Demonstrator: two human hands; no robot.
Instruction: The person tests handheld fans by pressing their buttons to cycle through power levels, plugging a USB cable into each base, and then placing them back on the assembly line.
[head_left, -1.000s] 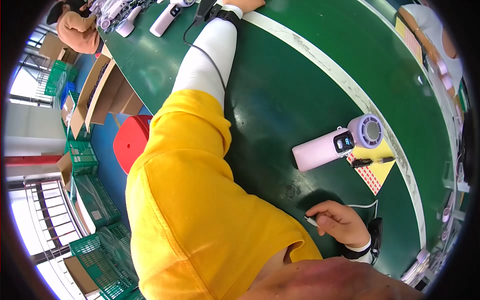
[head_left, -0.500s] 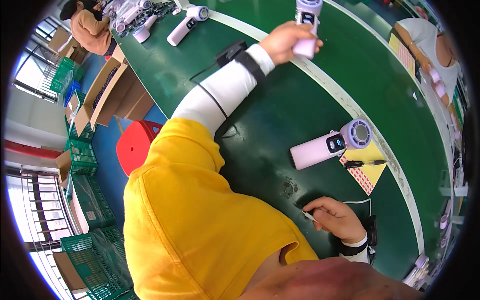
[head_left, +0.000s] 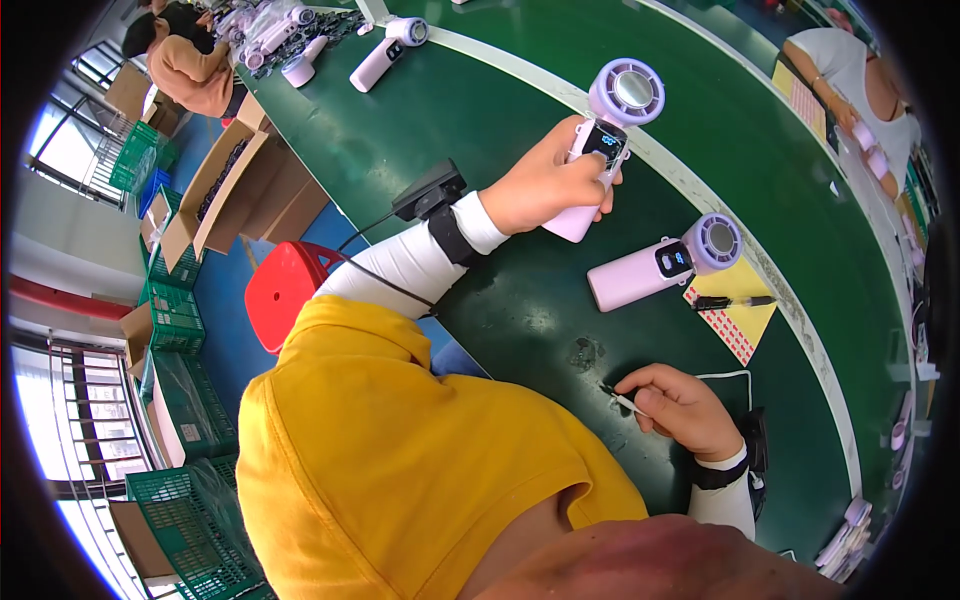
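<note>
My left hand [head_left: 560, 180] is closed round the handle of a pale purple handheld fan [head_left: 628, 92], raised over the green table. Its round head points away from me and its small display is lit. On the table nearby lies a second handheld fan [head_left: 640, 278], also with a lit display. Close to my body, my right hand [head_left: 690, 410] pinches a slim white piece [head_left: 627, 403] with a dark tip, which looks like a cable end. A white cord [head_left: 725, 375] runs behind that hand.
Beside the lying fan, a black pen [head_left: 735, 302] rests on a yellow sheet [head_left: 745, 330] with red marks. Another fan [head_left: 390, 55] and a heap of fans [head_left: 265, 35] lie farther left. A red stool [head_left: 275, 295] stands left of the table. Two people work nearby.
My left hand has brought the fan nearer to me, and its whole head now shows. My right hand keeps its pinch on the white piece.
</note>
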